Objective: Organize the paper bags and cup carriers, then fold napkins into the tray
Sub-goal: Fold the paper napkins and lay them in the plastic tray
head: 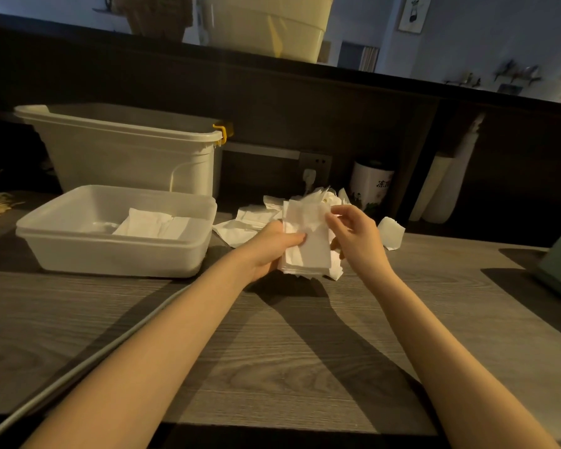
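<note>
Our left hand point(274, 246) grips a stack of white napkins point(306, 251) just above the tabletop point(272, 351), thumb pressed across its front. Our right hand point(357, 236) pinches the top napkin's upper edge. Left of the left hand sits the tray point(110, 251), folded napkins point(153, 225) inside. Beyond both hands lie loose napkins point(253, 218); farther left stands a tall bin point(127, 150).

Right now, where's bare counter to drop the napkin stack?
Bare wood counter near the edge, between both forearms, and in front of the tray. Crowded behind the hands: loose napkins up to the canister.
</note>
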`<state>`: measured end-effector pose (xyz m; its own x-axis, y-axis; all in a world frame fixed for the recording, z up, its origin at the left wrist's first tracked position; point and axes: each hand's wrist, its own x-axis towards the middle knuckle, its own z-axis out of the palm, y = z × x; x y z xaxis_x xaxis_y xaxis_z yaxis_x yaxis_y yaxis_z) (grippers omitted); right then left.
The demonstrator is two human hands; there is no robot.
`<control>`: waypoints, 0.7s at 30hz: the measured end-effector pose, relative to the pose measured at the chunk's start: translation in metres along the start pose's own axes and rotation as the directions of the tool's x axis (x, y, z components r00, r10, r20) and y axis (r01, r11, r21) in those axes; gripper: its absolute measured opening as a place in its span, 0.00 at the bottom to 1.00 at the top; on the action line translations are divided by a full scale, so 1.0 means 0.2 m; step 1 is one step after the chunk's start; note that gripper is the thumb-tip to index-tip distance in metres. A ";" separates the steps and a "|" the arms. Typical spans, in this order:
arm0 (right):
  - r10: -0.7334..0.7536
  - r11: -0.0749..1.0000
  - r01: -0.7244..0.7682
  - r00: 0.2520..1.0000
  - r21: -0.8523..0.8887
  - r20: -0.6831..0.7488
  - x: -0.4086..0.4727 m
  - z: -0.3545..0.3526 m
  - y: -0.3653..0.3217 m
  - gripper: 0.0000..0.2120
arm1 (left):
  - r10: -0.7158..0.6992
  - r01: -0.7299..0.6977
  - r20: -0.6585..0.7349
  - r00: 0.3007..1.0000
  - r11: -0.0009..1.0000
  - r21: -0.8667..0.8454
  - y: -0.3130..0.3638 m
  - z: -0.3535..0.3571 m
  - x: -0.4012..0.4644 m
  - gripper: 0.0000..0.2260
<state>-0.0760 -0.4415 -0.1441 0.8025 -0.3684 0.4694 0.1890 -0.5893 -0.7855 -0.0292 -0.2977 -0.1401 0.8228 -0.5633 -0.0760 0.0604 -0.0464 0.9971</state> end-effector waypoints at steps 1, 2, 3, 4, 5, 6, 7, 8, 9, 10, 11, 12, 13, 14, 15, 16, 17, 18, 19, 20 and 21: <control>-0.002 1.000 0.002 1.000 -0.029 -0.014 0.01 -0.02 0.01 0.11 | 0.018 -0.018 -0.049 0.999 1.000 -0.007 0.01 -0.01 0.01 0.14; 0.000 0.997 -0.002 1.000 -0.071 -0.021 0.02 -0.03 0.02 0.09 | 0.032 -0.034 -0.102 0.994 0.999 -0.017 0.01 -0.03 0.02 0.14; 0.009 0.991 -0.011 1.000 -0.136 -0.013 0.03 -0.05 0.04 0.09 | 0.042 -0.047 -0.159 0.986 0.999 -0.024 0.01 -0.05 0.03 0.14; 0.024 0.974 -0.020 1.000 -0.225 0.013 0.03 -0.06 0.06 0.10 | 0.044 -0.051 -0.208 0.977 0.998 -0.027 0.01 -0.06 0.04 0.14; 0.042 0.947 -0.024 0.998 -0.321 0.052 0.03 -0.08 0.08 0.10 | 0.044 -0.053 -0.247 0.968 0.998 -0.030 0.01 -0.08 0.04 0.14; 0.066 0.915 -0.023 0.993 -0.402 0.094 0.03 -0.08 0.10 0.11 | 0.043 -0.053 -0.273 0.961 0.998 -0.031 0.01 -0.10 0.05 0.15; 0.087 0.886 -0.014 0.987 -0.463 0.138 0.02 -0.08 0.10 0.13 | 0.041 -0.053 -0.291 0.956 0.998 -0.034 0.01 -0.12 0.06 0.15; 0.104 0.862 0.004 0.977 -0.507 0.184 0.02 -0.08 0.11 0.15 | 0.039 -0.051 -0.308 0.951 0.998 -0.032 0.00 -0.13 0.06 0.16; 0.120 0.845 0.025 0.965 -0.535 0.233 0.01 -0.08 0.11 0.17 | 0.035 -0.047 -0.321 0.946 0.998 -0.030 0.00 -0.14 0.06 0.16; 0.139 0.834 0.040 0.950 -0.550 0.281 0.01 -0.07 0.11 0.20 | 0.029 -0.039 -0.331 0.943 0.999 -0.025 -0.01 -0.15 0.06 0.17; 0.159 0.826 0.053 0.933 -0.561 0.322 0.00 -0.06 0.11 0.23 | 0.024 -0.032 -0.340 0.940 0.999 -0.018 -0.01 -0.16 0.07 0.17; 0.179 0.815 0.065 0.917 -0.576 0.356 0.00 -0.05 0.11 0.25 | 0.020 -0.025 -0.347 0.938 1.000 -0.009 -0.02 -0.16 0.07 0.17; 0.194 0.803 0.076 0.905 -0.592 0.379 -0.01 -0.04 0.11 0.27 | 0.017 -0.019 -0.352 0.936 1.000 -0.002 -0.02 -0.16 0.08 0.17; 0.202 0.792 0.084 0.898 -0.605 0.390 -0.01 -0.04 0.12 0.27 | 0.014 -0.014 -0.352 0.936 1.000 0.003 -0.02 -0.17 0.08 0.17; 0.202 0.785 0.090 0.898 -0.613 0.390 -0.01 -0.04 0.12 0.25 | 0.013 -0.012 -0.350 0.937 1.000 0.006 -0.02 -0.17 0.08 0.18; 0.196 0.780 0.094 0.903 -0.619 0.383 -0.01 -0.03 0.14 0.23 | 0.011 -0.009 -0.347 0.938 1.000 0.007 -0.02 -0.17 0.08 0.18; 0.184 0.776 0.098 0.910 -0.623 0.372 -0.01 -0.03 0.15 0.21 | 0.009 -0.009 -0.345 0.938 1.000 0.001 -0.02 -0.17 0.08 0.17; 0.171 0.773 0.098 0.919 -0.627 0.355 0.00 -0.03 0.15 0.18 | 0.004 -0.008 -0.346 0.938 1.000 -0.011 -0.02 -0.18 0.09 0.17; 0.157 0.771 0.093 0.931 -0.630 0.330 0.00 -0.03 0.16 0.16 | -0.006 -0.006 -0.348 0.938 0.999 -0.032 -0.03 -0.18 0.09 0.17; 0.144 0.770 0.081 0.944 -0.632 0.297 0.00 -0.03 0.16 0.15 | -0.022 0.002 -0.350 0.937 0.998 -0.060 -0.02 -0.18 0.08 0.17; 0.129 0.778 0.066 0.956 -0.625 0.262 0.01 -0.03 0.15 0.14 | -0.042 0.008 -0.348 0.937 0.995 -0.098 -0.02 -0.18 0.08 0.17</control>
<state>-0.0728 -0.4647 -0.1652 0.9402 -0.2398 0.2418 -0.1533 -0.9321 -0.3282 0.0038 -0.2774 -0.1453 0.9647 -0.2386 -0.1119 0.1225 0.0304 0.9920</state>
